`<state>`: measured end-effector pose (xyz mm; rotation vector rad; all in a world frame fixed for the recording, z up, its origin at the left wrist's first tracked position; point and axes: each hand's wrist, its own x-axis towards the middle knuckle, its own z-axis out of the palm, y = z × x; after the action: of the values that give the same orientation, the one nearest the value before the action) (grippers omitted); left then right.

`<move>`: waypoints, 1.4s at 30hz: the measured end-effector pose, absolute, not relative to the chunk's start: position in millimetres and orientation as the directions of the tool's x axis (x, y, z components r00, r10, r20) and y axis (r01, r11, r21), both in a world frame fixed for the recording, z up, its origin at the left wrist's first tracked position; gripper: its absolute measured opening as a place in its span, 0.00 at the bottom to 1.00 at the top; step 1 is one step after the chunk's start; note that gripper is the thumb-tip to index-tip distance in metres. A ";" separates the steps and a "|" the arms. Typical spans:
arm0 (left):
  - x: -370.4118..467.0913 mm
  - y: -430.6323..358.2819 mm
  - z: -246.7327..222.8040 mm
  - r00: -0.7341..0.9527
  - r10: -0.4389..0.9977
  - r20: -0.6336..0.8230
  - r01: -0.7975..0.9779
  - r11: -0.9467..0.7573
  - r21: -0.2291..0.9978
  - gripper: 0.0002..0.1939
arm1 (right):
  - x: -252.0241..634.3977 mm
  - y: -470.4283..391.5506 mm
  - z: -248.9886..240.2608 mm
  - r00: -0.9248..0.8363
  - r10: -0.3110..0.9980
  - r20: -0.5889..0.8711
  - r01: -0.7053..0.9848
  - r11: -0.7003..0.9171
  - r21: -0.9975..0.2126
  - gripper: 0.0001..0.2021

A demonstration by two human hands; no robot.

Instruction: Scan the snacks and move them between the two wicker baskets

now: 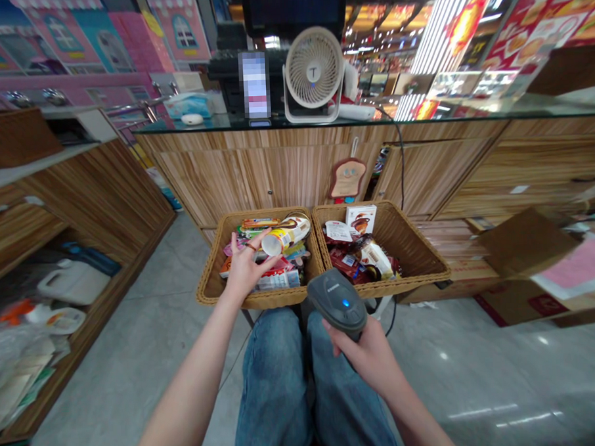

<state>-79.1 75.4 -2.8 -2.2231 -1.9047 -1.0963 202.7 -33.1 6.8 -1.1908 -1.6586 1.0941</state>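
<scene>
My left hand (247, 268) is over the left wicker basket (206, 279), its fingers spread. Thumb and forefinger lie on either side of the near end of a yellow-and-white tube-shaped package (288, 234); whether they touch it I cannot tell. The package lies tilted on several colourful snack packs (277, 280). In my right hand (367, 351) is a dark grey barcode scanner (338, 303) with a lit blue light, held above my knees just in front of the baskets. Brown and white packs (375, 256) and a white box (360, 219) sit in the right wicker basket (422, 260).
Behind the baskets stands a wooden counter (256, 172) carrying a white fan (314, 71), a lit phone (255, 87) and a dark monitor (295, 9). A black cable (402, 159) hangs down its front. Cardboard boxes (507, 293) lie at right; open shelves (28, 261) stand at left.
</scene>
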 end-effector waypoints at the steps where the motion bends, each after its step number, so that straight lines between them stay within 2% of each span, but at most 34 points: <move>1: -79.0 74.5 -2.7 0.017 0.851 0.525 0.864 -0.277 0.420 0.28 | 201.9 -32.9 7.1 -0.235 0.964 0.122 0.262 0.184 -0.947 0.15; 7: -78.5 74.2 -3.7 0.103 0.799 0.592 0.768 -0.442 0.463 0.32 | 200.0 -31.3 10.9 -0.255 0.955 0.151 0.237 0.213 -0.948 0.17; 19: -78.7 74.9 -4.0 0.099 0.805 0.586 0.749 -0.448 0.488 0.31 | 202.9 -32.0 10.9 -0.246 0.961 0.127 0.231 0.186 -0.955 0.17; 24: -78.5 74.9 -0.7 0.050 0.812 0.582 0.772 -0.401 0.493 0.31 | 209.2 -37.1 5.9 -0.234 0.966 0.107 0.251 0.166 -0.954 0.18; 29: -59.7 76.3 13.7 0.056 0.786 0.616 0.706 -0.468 0.532 0.32 | 222.2 -44.7 -3.2 -0.184 0.977 0.103 0.246 0.148 -0.958 0.18; 33: -16.1 88.3 30.0 0.151 0.741 0.654 0.684 -0.556 0.473 0.32 | 230.4 -49.9 -4.5 -0.167 0.980 0.105 0.241 0.144 -0.960 0.17; 37: 47.8 115.8 39.9 0.293 0.623 0.726 0.648 -0.688 0.329 0.30 | 235.6 -51.9 -0.2 -0.145 0.983 0.108 0.252 0.143 -0.957 0.18; 42: 127.2 143.4 35.5 0.451 0.641 0.621 0.709 -0.680 0.187 0.32 | 240.0 -51.9 5.0 -0.117 0.989 0.095 0.232 0.120 -0.965 0.20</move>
<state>127.2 143.4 35.5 -2.5900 -1.2090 -1.0424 240.0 -51.9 5.0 -1.2484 -1.5135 1.0798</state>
